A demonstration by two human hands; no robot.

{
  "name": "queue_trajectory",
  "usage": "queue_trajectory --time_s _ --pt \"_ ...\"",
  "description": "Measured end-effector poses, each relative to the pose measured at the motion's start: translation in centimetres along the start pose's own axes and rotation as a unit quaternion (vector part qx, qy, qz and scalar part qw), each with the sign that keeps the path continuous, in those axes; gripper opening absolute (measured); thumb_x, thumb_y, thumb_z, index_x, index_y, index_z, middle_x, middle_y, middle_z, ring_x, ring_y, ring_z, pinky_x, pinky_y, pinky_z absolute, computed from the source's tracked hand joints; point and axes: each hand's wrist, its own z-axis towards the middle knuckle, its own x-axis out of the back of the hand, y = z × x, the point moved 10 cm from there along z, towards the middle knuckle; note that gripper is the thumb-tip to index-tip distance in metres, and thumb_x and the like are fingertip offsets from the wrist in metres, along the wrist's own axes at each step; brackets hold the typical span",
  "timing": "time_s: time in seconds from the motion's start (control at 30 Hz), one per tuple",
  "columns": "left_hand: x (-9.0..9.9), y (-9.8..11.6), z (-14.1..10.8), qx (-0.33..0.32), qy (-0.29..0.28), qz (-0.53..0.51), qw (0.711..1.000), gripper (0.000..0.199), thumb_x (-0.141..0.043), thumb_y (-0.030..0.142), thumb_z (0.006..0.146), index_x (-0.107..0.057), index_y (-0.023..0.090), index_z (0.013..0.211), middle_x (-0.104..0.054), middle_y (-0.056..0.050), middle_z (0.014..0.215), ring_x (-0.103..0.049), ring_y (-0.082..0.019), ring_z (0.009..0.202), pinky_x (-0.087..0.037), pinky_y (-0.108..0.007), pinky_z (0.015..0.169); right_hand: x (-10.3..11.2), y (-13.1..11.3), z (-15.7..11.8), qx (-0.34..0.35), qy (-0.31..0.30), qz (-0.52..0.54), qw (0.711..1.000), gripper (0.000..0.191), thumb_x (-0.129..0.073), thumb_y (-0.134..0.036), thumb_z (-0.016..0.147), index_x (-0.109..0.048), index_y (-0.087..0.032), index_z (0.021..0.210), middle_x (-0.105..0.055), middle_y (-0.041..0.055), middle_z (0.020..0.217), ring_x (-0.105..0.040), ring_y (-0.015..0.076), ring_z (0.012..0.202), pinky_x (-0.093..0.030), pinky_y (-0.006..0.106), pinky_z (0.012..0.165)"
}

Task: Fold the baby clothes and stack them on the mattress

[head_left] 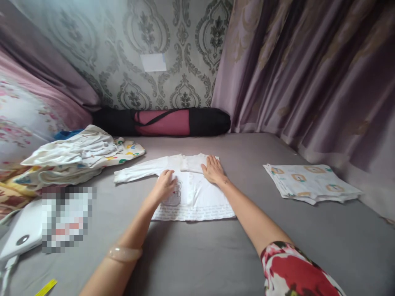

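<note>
As right hand (212,169) lies flat, thumb out, on folded-in sleeve (193,163) of small white cloth shirt (202,199), dead centre, left hand (165,187) curls over front, pinch unclear to me. Outstretched sleeve (135,172), ten o'clock, unfolded: I judge job partway. Folded orange-patched white cloth (310,181), three o'clock.

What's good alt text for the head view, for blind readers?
A person's left hand and right hand touch a white shirt on a grey sheet, one sleeve folded inward. Clothes lie heaped left; folded cloth lies right.
</note>
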Motion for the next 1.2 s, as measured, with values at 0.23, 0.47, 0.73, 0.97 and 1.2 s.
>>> queue_trajectory --time_s 0.23,0.47,0.73,0.97,1.2 --pt "1.2 -0.5 -3.0 -0.071 0.088 0.012 0.994 0.03 -0.043 0.032 0.09 -0.055 0.019 0.115 -0.055 -0.015 0.129 -0.056 -0.025 0.117 -0.045 -0.04 0.101 -0.2 0.6 0.7 -0.011 -0.04 -0.02 0.999 0.07 -0.019 -0.046 0.098 -0.02 0.001 0.15 -0.013 0.0157 0.159 -0.006 0.0246 0.147 -0.004 0.037 0.117" --pt "2.9 0.1 -2.8 -0.052 0.115 -0.003 0.992 0.027 -0.039 0.024 0.09 -0.058 0.02 0.107 -0.063 -0.011 0.117 -0.06 -0.023 0.108 -0.047 -0.037 0.096 1.8 -5.3 0.6 0.037 -0.028 0.026 0.999 0.066 -0.02 -0.041 0.098 -0.022 0.0 0.15 -0.016 0.0154 0.159 -0.008 0.0231 0.147 -0.003 0.036 0.118" --pt "4.0 0.1 -3.1 -0.065 0.14 -0.013 0.988 0.025 -0.04 0.022 0.089 -0.061 0.019 0.102 -0.066 -0.01 0.108 -0.062 -0.022 0.098 -0.048 -0.035 0.09 -1.5 -11.1 -0.2 0.119 -0.057 0.058 0.99 0.061 -0.019 -0.045 0.098 -0.027 -0.016 0.151 -0.012 0.0063 0.161 -0.004 0.0231 0.147 -0.001 0.042 0.118" --pt "4.5 0.0 -3.2 -0.058 0.161 -0.028 0.985 0.023 -0.039 0.024 0.091 -0.061 0.019 0.098 -0.067 -0.009 0.103 -0.063 -0.021 0.095 -0.048 -0.033 0.087 -1.6 -10.7 0.4 0.113 -0.1 0.064 0.986 0.064 -0.019 -0.047 0.098 -0.025 -0.014 0.152 -0.01 0.008 0.161 -0.003 0.0262 0.147 -0.002 0.046 0.117" --pt "4.7 -0.2 -3.1 -0.031 0.16 -0.051 0.985 0.022 -0.04 0.023 0.09 -0.061 0.02 0.096 -0.067 -0.008 0.101 -0.063 -0.02 0.096 -0.048 -0.032 0.088 -0.2 -13.1 2.3 0.129 -0.047 0.035 0.99 0.071 -0.02 -0.047 0.098 -0.019 -0.001 0.151 -0.012 0.0138 0.159 -0.003 0.0224 0.147 0.003 0.038 0.118"
